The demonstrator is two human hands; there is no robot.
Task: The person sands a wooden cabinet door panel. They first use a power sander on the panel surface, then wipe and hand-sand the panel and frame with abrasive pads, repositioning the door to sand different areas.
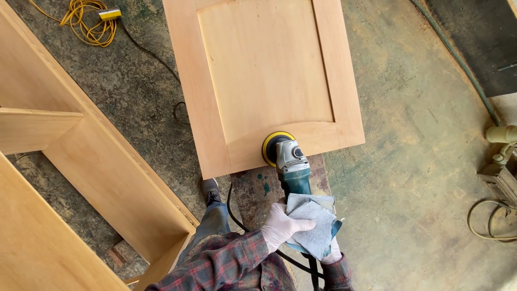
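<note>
Sanding the lower rail of a wooden cabinet door

Gripping the rear of a teal angle sander [293, 175], the left hand [280, 227] wore a pale glove, its fingers curled shut around the tool's body with a grey cloth [315, 226] folded between palm and housing. The right hand [332, 253] sat just beneath, mostly hidden under the cloth; only a bit of pale glove showed at the tool's underside, so how tightly it closed could not be told, though it touched the sander. Both wrists came out of red and dark plaid sleeves [231, 267].

Just ahead of the hands, the sander's grey metal head ended in a yellow-edged sanding disc [274, 146], which rested on the curved lower rail of a light wooden panel door [264, 75]. The door lay flat, stretching away from the hands, with a recessed centre panel inside a raised frame. Under its near edge, a paint-spotted bench [258, 188] showed, partly covered by the tool.

A black power cord [232, 207] looped back from the sander past the left hand. Farther to the left of the hands, a grey shoe [211, 189] and a jeans leg stood on the stained concrete floor [420, 161], and beyond them rose a large wooden frame [97, 167] of pale boards. Well ahead and left lay a coiled yellow cable [89, 24]. Far to the right, a green hose [458, 59] ran across the floor.
</note>
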